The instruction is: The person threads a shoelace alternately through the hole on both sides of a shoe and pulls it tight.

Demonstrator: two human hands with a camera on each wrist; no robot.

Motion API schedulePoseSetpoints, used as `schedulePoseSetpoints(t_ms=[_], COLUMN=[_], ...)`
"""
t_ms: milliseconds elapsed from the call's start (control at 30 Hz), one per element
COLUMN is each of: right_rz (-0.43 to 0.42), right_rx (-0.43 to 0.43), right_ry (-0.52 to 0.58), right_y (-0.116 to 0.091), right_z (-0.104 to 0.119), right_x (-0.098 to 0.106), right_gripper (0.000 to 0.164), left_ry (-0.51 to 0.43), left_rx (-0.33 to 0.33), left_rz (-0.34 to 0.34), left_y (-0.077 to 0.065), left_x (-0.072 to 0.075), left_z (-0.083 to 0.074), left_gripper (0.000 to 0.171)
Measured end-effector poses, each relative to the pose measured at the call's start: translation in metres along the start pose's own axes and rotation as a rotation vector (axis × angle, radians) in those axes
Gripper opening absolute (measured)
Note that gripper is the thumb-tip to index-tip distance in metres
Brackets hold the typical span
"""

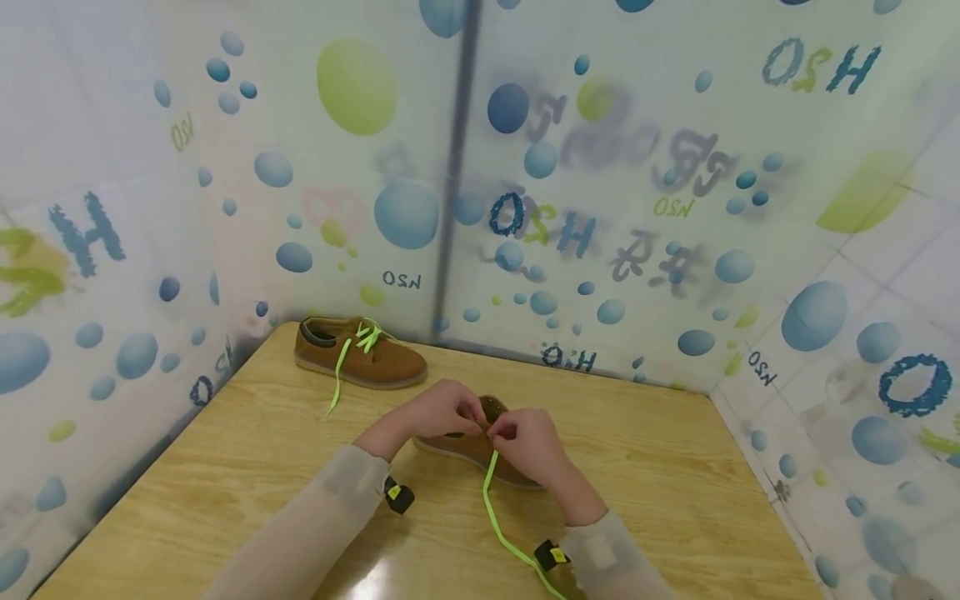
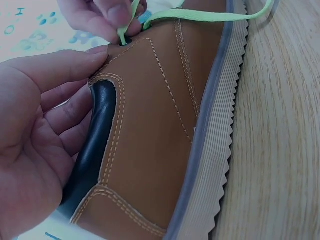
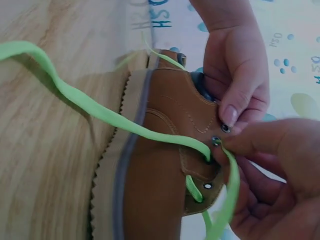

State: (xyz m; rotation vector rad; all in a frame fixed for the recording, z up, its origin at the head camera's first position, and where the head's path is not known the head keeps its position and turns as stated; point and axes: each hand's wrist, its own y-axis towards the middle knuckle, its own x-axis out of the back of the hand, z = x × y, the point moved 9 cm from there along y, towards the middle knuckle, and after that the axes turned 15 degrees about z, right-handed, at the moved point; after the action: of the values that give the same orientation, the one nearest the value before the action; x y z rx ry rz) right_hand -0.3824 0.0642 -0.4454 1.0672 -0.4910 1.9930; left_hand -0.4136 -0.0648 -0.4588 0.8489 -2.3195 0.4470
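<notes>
Tan leather fills the space between both hands: the near shoe [image 1: 480,446] lies on the wooden bench [image 1: 225,467], and the left hand [image 1: 442,412] grips its collar, fingers curled inside the dark lining. The right hand [image 1: 528,442] pinches the lime-green lace [image 3: 100,112] at an eyelet [image 3: 216,140] beside that collar. From the shoe, the lace's loose length trails toward the person. A second tan shoe [image 1: 360,354] with its own green lace sits behind the near shoe, by the bubble-printed wall [image 1: 600,208]
</notes>
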Motion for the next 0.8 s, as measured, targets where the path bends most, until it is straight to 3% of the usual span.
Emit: schedulePoseSetpoints(t_ms=[200,367,533,800], right_rz=[-0.095,-0.085,-0.023,0.009], right_rx=[-0.056,-0.076,-0.008,0.109], right_ry=[-0.048,-0.064,-0.120,-0.147], right_y=[-0.0013,0.0001,0.0022,0.0017], right_z=[-0.0021,-0.0053,-0.0041,0.0001], right_x=[0.0013,0.0004,-0.0013,-0.0033], right_gripper=[0.009,0.006,0.008,0.013], left_ry=[-0.003,0.034,0.021,0.012], left_rx=[-0.011,-0.016,-0.015,0.017], left_rz=[-0.002,-0.009,0.018,0.095], left_y=[0.0001,0.0011,0.0019,0.0031], left_x=[0.0006,0.0013,-0.0007,-0.0081], left_z=[-0.0017,0.0000,-0.0011,-0.0001], left_gripper=[0.005,0.012,0.024,0.026])
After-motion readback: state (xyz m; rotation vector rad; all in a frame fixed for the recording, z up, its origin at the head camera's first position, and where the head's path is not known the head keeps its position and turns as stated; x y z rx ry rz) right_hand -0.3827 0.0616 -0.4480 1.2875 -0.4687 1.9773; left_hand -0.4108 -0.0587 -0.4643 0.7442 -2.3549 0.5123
